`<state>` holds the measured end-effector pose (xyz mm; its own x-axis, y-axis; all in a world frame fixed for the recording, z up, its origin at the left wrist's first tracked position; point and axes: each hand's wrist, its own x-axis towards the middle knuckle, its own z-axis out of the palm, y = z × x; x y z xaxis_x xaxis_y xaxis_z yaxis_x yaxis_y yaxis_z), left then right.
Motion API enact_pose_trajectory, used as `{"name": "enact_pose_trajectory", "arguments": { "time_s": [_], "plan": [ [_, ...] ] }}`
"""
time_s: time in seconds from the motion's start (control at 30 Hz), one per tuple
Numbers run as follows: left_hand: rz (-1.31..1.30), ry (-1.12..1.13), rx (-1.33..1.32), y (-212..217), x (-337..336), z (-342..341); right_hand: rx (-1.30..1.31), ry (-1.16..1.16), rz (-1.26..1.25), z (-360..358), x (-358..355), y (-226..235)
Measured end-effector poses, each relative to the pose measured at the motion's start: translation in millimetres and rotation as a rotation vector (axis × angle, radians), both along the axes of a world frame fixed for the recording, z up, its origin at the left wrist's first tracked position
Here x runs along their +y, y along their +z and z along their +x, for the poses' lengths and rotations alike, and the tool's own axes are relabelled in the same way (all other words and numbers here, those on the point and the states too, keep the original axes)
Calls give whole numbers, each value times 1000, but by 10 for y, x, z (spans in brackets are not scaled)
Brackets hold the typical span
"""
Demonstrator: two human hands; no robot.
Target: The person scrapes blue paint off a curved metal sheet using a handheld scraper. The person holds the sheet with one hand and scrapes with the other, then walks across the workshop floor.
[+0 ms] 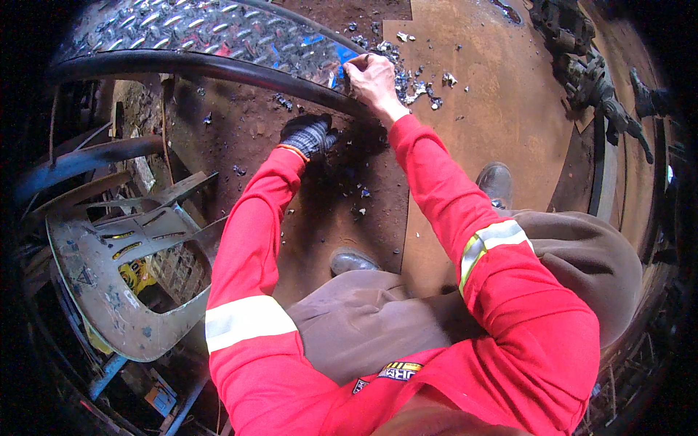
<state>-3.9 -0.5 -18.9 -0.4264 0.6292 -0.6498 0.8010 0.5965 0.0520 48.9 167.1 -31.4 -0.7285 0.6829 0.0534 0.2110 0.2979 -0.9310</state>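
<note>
Blue bar: a scuffed blue bar (91,163) comes in from the far left, its outer end lost in the dark fisheye rim.
Chair: a worn, paint-spotted plastic chair (156,320) sits below it; its legs are hard to pick out from the clutter of bars around and under it.
Tread plate: the diamond-pattern metal plate (189,36) fills the upper left, cut off by the top edge, with blue and red paint marks on its surface.
Rim: a curved black tube (207,67) runs along the near side of the plate.
Left hand: the gloved hand (309,138) is just below the tube, fingers toward the shadow; whether they grip anything cannot be told.
Left boot: only the dark toe (354,260) shows beyond the trouser leg.
Right hand: the bare hand (373,80) is at the plate's right end, fingers bent in beside a blue patch; the fingertips are too small to show whether something is pinched.
Scraps: crumpled flakes (416,91) lie beyond that hand, partly on a brown sheet (487,94).
Right boot: partly covered by the trouser leg (582,251).
Machine part: a dark, greasy metal assembly (592,83) at upper right, its outline blurred into shadow.
</note>
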Motion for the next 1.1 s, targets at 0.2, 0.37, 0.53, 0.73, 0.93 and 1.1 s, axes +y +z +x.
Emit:
{"name": "enact_pose_trajectory", "arguments": {
  "time_s": [0.2,0.37,0.53,0.73,0.93,1.1],
  "plan": [
    [39,-9,20,-32,-20,-3,-97,124,26,24,37,171],
    [-1,2,15,-5,29,9,-134,125,109,-18,100,173],
    [19,8,27,-70,-34,-22,-197,211,109,-64,153,232],
    [25,-10,31,-63,45,12,-218,178,238,-68,165,172],
    [20,-15,22,-78,37,-5,-232,176,216,-74,105,214],
    [62,-37,54,-63,44,-14,-203,117,300,-136,129,73]
  ]
}}
